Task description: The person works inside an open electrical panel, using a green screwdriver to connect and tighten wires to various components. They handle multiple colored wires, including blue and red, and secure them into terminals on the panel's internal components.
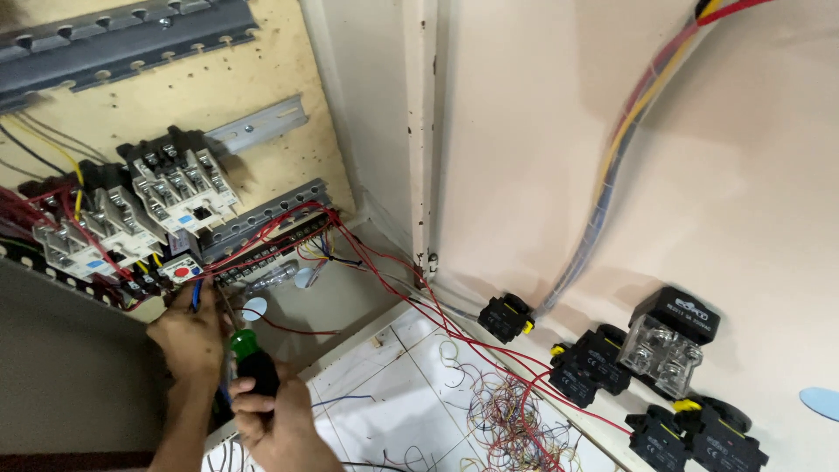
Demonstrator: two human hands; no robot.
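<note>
Screwdriver (247, 357) with a green and black handle sits in the right hand (278, 419), whose grip is wrapped tight around the handle, low in the head view. Its thin shaft (225, 306) points up toward the row of terminals (262, 258) under the contactors (144, 205) mounted on the panel. The left hand (188, 336) is raised just beside the shaft, fingers (194, 301) pinched on the wires below the red-buttoned relay (181, 269); whether that grip closes fully cannot be told. Red wires (419, 306) run from the terminals across the cabinet corner to the open door (699, 175), where black contact blocks (594, 363) and a clear-fronted block (669, 341) are fitted. Cut wire scraps (502, 411) lie on the white tiled floor (384, 393).
</note>
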